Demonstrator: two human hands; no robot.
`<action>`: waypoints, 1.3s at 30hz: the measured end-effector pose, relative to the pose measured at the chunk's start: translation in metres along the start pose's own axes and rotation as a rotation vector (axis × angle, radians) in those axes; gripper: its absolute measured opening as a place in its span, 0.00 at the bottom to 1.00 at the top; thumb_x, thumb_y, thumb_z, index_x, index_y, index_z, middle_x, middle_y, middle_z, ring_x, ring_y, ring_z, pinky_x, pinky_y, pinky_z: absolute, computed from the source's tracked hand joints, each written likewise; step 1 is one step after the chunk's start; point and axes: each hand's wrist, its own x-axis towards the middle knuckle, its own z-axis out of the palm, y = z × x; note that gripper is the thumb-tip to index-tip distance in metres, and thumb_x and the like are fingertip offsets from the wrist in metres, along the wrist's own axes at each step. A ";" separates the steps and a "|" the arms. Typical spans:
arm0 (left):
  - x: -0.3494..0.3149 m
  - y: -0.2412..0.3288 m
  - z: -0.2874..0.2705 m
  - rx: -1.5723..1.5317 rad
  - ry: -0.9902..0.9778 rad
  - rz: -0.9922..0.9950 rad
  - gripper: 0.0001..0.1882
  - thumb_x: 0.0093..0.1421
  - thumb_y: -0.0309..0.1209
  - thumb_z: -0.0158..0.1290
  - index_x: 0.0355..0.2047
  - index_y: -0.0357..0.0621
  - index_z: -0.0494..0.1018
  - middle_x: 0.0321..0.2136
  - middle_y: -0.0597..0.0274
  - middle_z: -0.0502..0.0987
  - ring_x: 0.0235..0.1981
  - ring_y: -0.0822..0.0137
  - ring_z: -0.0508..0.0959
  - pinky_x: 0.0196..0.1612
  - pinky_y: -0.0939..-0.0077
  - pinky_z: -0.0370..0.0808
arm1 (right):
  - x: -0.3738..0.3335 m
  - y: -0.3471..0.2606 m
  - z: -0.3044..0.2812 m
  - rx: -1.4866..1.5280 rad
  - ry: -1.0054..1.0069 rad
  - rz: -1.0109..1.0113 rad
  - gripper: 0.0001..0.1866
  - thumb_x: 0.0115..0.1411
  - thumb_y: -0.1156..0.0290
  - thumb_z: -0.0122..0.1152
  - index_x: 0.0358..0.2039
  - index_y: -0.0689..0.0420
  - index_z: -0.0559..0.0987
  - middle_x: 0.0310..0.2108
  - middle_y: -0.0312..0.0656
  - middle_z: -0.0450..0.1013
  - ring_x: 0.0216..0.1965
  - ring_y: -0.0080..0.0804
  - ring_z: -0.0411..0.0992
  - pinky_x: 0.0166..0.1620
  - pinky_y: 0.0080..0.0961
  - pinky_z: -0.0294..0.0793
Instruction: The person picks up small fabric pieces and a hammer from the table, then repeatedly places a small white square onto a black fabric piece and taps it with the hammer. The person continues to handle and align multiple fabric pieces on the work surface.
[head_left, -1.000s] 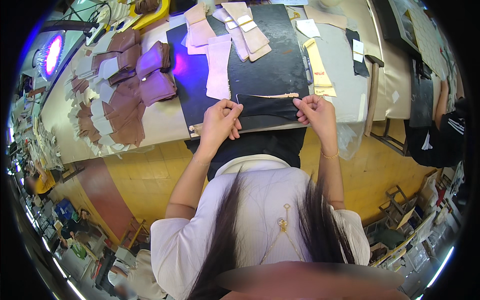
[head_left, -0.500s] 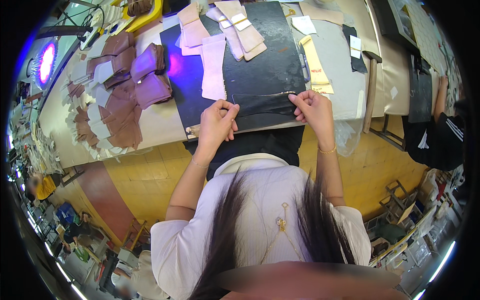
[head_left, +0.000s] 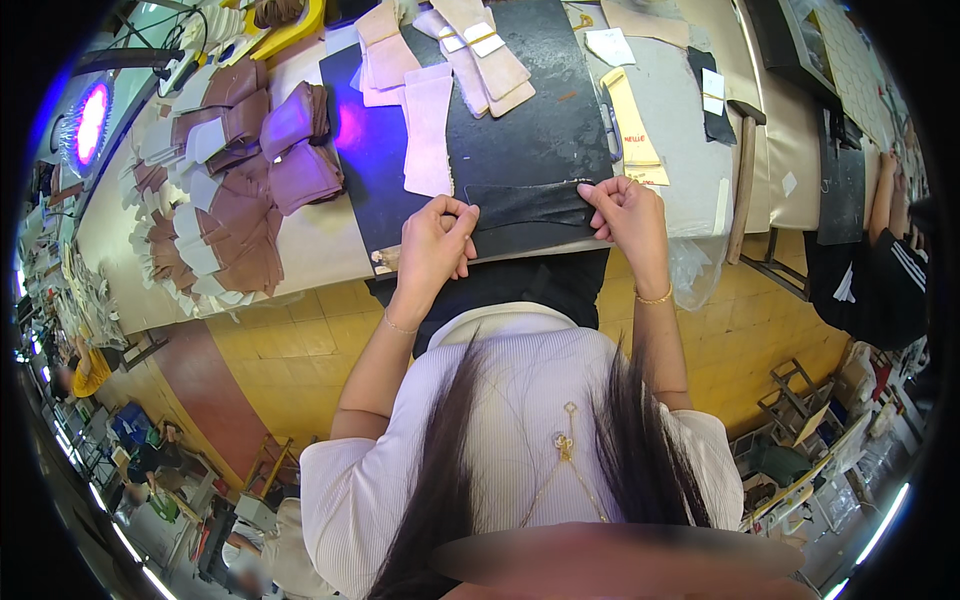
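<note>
A black leather-like piece [head_left: 528, 207] stretches between my two hands at the front edge of a dark work board [head_left: 545, 95]. My left hand [head_left: 438, 238] pinches its left end between thumb and fingers. At the other end, my right hand [head_left: 626, 212] grips the upper right corner the same way. Just beyond my left hand lies a single pale pink cut piece [head_left: 428, 130]. Farther back on the board are banded bundles of similar pink pieces [head_left: 480, 55].
Stacks of brown leather pieces [head_left: 305, 150] and fanned brown and white pieces [head_left: 215, 225] cover the table's left. Right of the board lie a yellow strip [head_left: 632, 125], a black piece with a white tag [head_left: 712, 95] and a clear plastic bag [head_left: 697, 270]. Another person [head_left: 880, 270] is at far right.
The far edge of the black piece has dropped slightly and looks flatter, its surface turned more toward view. Both hands keep their grip in nearly the same place.
</note>
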 end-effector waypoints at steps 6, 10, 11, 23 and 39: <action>-0.001 0.001 0.001 0.012 0.008 0.004 0.13 0.64 0.35 0.54 0.33 0.34 0.71 0.12 0.63 0.72 0.06 0.78 0.67 0.09 0.83 0.60 | -0.001 0.000 0.003 -0.029 0.031 -0.019 0.15 0.58 0.63 0.67 0.25 0.63 0.79 0.13 0.36 0.72 0.12 0.18 0.68 0.18 0.16 0.66; -0.001 0.000 0.001 -0.001 0.009 0.001 0.13 0.64 0.35 0.54 0.33 0.34 0.71 0.12 0.63 0.72 0.06 0.78 0.67 0.09 0.84 0.59 | -0.002 0.000 0.004 -0.053 0.051 -0.022 0.15 0.57 0.63 0.67 0.25 0.63 0.79 0.12 0.36 0.72 0.11 0.18 0.67 0.18 0.17 0.66; -0.001 0.001 0.001 -0.002 0.012 -0.005 0.13 0.64 0.35 0.54 0.33 0.35 0.71 0.12 0.63 0.72 0.06 0.78 0.66 0.09 0.84 0.59 | -0.002 0.000 0.005 -0.058 0.057 -0.024 0.14 0.57 0.63 0.67 0.25 0.62 0.79 0.12 0.35 0.72 0.11 0.18 0.67 0.18 0.17 0.66; -0.016 -0.003 -0.002 0.590 0.270 0.491 0.10 0.57 0.29 0.59 0.35 0.36 0.72 0.26 0.54 0.76 0.25 0.58 0.77 0.31 0.66 0.74 | -0.012 -0.007 0.016 -0.255 0.341 -0.499 0.18 0.53 0.66 0.70 0.40 0.59 0.75 0.25 0.41 0.72 0.24 0.33 0.71 0.28 0.30 0.70; -0.005 -0.045 -0.009 1.181 0.016 1.042 0.37 0.52 0.37 0.61 0.60 0.38 0.62 0.64 0.50 0.59 0.65 0.51 0.59 0.65 0.55 0.59 | -0.025 0.021 0.050 -0.835 -0.121 -0.964 0.44 0.57 0.40 0.49 0.67 0.54 0.57 0.69 0.39 0.51 0.70 0.34 0.47 0.70 0.39 0.40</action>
